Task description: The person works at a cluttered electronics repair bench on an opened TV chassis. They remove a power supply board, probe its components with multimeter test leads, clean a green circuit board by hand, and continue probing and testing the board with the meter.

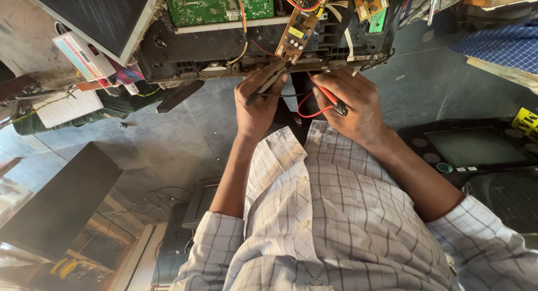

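checked shirt (325, 223) nearest; left fingers (263, 83) grip black probe (264, 89), right fingers (336, 92) red probe (328, 95).

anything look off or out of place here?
Yes: the tan circuit board sits tilted, loose from the open chassis. The left hand holds a black probe, the right hand a red probe.

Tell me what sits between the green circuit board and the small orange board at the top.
In the head view, a tan circuit board with red and yellow wires stands between the green circuit board and the orange board.
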